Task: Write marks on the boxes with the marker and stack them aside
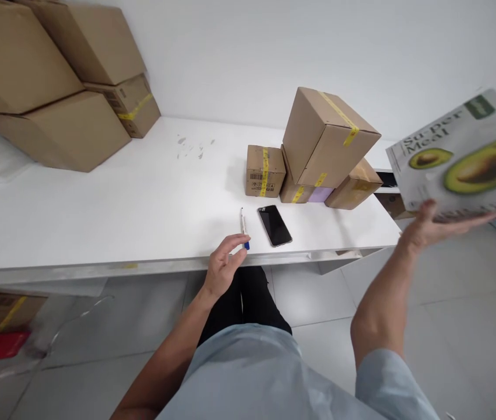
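My left hand (224,267) is at the table's front edge, its fingers curved and thumb apart. Between its fingertips shows the blue end of a white marker pen (243,221), which points away from me across the table; whether the fingers touch it I cannot tell. Out to the right, my right hand (436,227) carries a white avocado-printed box (432,181) lettered "Su-per Meal". The thumb lies on the box's face and the fingers stretch along its lower edge. A black smartphone (275,225) lies right of the marker pen.
Taped cardboard boxes (331,140) are stacked at the table's back right, beside a small carton (265,170). Larger cartons (64,128) fill the back left. The white table (164,204) meets a wall. Below left are another carton (7,312) and a red item (3,347).
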The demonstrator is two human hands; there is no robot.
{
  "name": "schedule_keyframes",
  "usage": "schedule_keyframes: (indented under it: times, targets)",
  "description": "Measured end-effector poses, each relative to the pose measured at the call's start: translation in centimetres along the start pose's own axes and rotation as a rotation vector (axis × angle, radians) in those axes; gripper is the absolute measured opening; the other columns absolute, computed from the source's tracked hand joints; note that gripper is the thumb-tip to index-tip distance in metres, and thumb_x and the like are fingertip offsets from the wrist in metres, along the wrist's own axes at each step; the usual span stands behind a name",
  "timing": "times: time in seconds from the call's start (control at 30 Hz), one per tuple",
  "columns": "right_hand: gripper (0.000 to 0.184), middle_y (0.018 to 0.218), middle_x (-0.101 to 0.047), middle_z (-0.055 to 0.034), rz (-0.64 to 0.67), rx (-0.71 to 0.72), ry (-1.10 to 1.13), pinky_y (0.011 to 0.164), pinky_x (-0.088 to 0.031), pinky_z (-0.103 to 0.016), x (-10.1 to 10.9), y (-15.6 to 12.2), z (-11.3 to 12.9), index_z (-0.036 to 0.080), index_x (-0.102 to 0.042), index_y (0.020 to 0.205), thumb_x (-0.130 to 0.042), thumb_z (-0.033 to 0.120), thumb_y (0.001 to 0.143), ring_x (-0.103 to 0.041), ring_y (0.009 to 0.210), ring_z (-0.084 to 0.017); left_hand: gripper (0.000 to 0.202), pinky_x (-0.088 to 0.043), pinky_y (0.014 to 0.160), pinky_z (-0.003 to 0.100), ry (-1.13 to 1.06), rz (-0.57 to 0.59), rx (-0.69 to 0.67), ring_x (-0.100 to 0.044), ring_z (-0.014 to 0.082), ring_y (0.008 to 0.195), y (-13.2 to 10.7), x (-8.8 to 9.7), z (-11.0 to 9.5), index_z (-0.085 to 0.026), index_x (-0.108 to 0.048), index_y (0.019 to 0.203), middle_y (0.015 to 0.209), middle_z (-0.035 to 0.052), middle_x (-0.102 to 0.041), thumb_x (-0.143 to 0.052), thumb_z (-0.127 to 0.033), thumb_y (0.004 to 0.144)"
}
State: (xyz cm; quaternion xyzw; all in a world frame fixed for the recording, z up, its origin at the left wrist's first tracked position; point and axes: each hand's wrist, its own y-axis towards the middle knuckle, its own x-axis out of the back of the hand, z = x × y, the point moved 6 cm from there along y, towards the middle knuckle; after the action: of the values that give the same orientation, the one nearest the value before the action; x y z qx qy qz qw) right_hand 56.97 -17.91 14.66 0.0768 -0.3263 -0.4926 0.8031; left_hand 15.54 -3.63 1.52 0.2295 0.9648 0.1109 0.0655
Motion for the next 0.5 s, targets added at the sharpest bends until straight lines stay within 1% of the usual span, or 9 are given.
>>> schedule_keyframes:
  times: [0.07, 0.1, 0.13, 0.17, 0.23, 0.3, 0.4, 0.43, 0.5]
  targets:
    - [0.110, 0.166, -0.016, -0.0239, -0.313, 0.000, -0.162, 0.124, -0.016, -0.062, -0.5, 3.2, -1.1, 0.006, -0.016, 0.161, -0.055, 0.073, 0.083, -0.007, 0.155, -0.045, 0.026, -0.049, 0.108, 0.041, 0.061, 0.017, 0.008, -0.064, 0.0250, 0.121, -0.4, -0.2, 0.0, -0.027, -0.076, 0.110, 0.121, 0.0064, -0.071, -0.066, -0.042, 0.091]
    - [0.119, 0.166, -0.012, -0.0259, -0.450, -0.014, -0.222, 0.126, -0.014, -0.060, -1.1, 4.3, -1.8, 0.003, -0.009, 0.162, -0.061, 0.072, 0.080, -0.008, 0.155, -0.044, 0.026, -0.050, 0.108, 0.041, 0.090, 0.020, 0.009, -0.065, 0.0251, 0.120, -0.6, -0.2, 0.1, -0.027, -0.076, 0.109, 0.121, 0.0066, -0.072, -0.066, -0.042, 0.091]
    - [0.124, 0.166, -0.009, -0.0280, -0.454, -0.027, -0.259, 0.126, -0.013, -0.060, -2.6, 5.4, -2.4, 0.002, -0.006, 0.161, -0.066, 0.071, 0.077, -0.008, 0.156, -0.043, 0.026, -0.050, 0.107, 0.042, 0.117, 0.020, 0.010, -0.065, 0.0252, 0.119, -0.8, -0.1, 0.3, -0.027, -0.076, 0.108, 0.120, 0.0070, -0.072, -0.066, -0.042, 0.091]
    - [0.129, 0.166, -0.008, -0.0304, -0.436, -0.026, -0.270, 0.127, -0.012, -0.060, -4.0, 6.4, -3.0, -0.001, -0.007, 0.160, -0.071, 0.069, 0.073, -0.009, 0.157, -0.044, 0.026, -0.050, 0.107, 0.042, 0.143, 0.019, 0.012, -0.066, 0.0253, 0.118, -1.1, 0.1, 0.4, -0.026, -0.077, 0.108, 0.119, 0.0074, -0.072, -0.065, -0.042, 0.091]
    - [0.133, 0.164, -0.008, -0.0330, -0.341, -0.005, -0.279, 0.127, -0.012, -0.061, -6.7, 7.6, -4.1, -0.003, -0.010, 0.159, -0.077, 0.067, 0.067, -0.010, 0.157, -0.044, 0.025, -0.052, 0.106, 0.042, 0.191, 0.017, 0.018, -0.066, 0.0251, 0.117, -1.6, 0.6, 0.7, -0.026, -0.077, 0.107, 0.118, 0.0079, -0.072, -0.065, -0.042, 0.091]
    - [0.132, 0.164, -0.010, -0.0331, -0.276, 0.028, -0.277, 0.126, -0.013, -0.061, -8.2, 8.2, -4.8, -0.001, -0.012, 0.159, -0.078, 0.067, 0.066, -0.011, 0.157, -0.044, 0.025, -0.053, 0.104, 0.041, 0.227, 0.010, 0.025, -0.067, 0.0245, 0.117, -1.9, 1.2, 0.9, -0.025, -0.076, 0.107, 0.117, 0.0081, -0.072, -0.063, -0.041, 0.092]
    - [0.121, 0.162, -0.014, -0.0306, -0.271, 0.055, -0.260, 0.125, -0.018, -0.060, -8.0, 7.7, -5.2, 0.006, -0.017, 0.158, -0.075, 0.065, 0.070, -0.016, 0.156, -0.040, 0.025, -0.053, 0.103, 0.040, 0.269, -0.010, 0.046, -0.067, 0.0235, 0.115, -1.7, 2.0, 1.1, -0.025, -0.075, 0.107, 0.117, 0.0078, -0.072, -0.062, -0.040, 0.092]
    - [0.113, 0.160, -0.018, -0.0296, -0.305, 0.055, -0.244, 0.124, -0.021, -0.059, -7.7, 7.1, -5.1, 0.008, -0.022, 0.157, -0.074, 0.063, 0.073, -0.019, 0.154, -0.039, 0.026, -0.053, 0.103, 0.040, 0.285, -0.016, 0.055, -0.067, 0.0235, 0.115, -1.3, 2.2, 1.2, -0.025, -0.075, 0.107, 0.117, 0.0076, -0.072, -0.062, -0.040, 0.091]
    - [0.089, 0.154, -0.029, -0.0262, -0.399, 0.038, -0.159, 0.119, -0.031, -0.058, -7.2, 5.1, -4.7, 0.013, -0.032, 0.150, -0.067, 0.056, 0.081, -0.031, 0.148, -0.036, 0.026, -0.053, 0.103, 0.041, 0.326, -0.019, 0.066, -0.067, 0.0238, 0.115, 0.1, 2.2, 1.5, -0.025, -0.074, 0.108, 0.117, 0.0068, -0.071, -0.062, -0.041, 0.091]
